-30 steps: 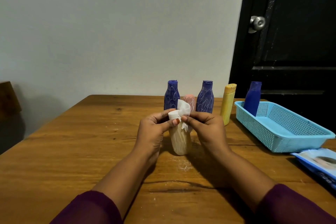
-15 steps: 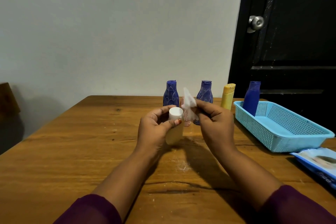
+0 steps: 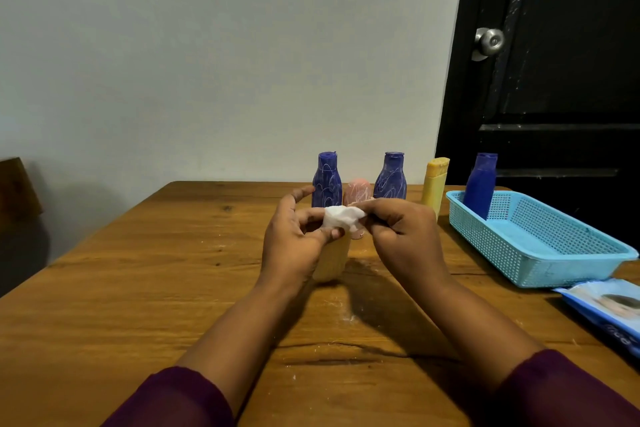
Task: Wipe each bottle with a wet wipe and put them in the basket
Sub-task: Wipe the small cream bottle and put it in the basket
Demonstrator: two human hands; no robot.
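Observation:
My left hand (image 3: pixel 292 239) grips a cream bottle (image 3: pixel 332 262) held just above the wooden table (image 3: pixel 138 288). My right hand (image 3: pixel 401 232) pinches a white wet wipe (image 3: pixel 341 218) and presses it over the bottle's top, hiding the cap. Behind my hands stand two scribbled blue bottles (image 3: pixel 326 180) (image 3: pixel 390 177), a small pink bottle (image 3: pixel 357 189) and a yellow bottle (image 3: pixel 434 184). A plain blue bottle (image 3: pixel 480 184) stands in the far corner of the light blue basket (image 3: pixel 540 253) at the right.
A blue pack of wet wipes (image 3: pixel 609 308) lies at the table's right edge, in front of the basket. A black door (image 3: pixel 561 80) stands behind the basket. A dark chair back (image 3: pixel 17 187) shows at the far left.
The wipe was lifted off the cap half a second ago, leaving the white cap bare; now my right hand has brought it back down over the cap.

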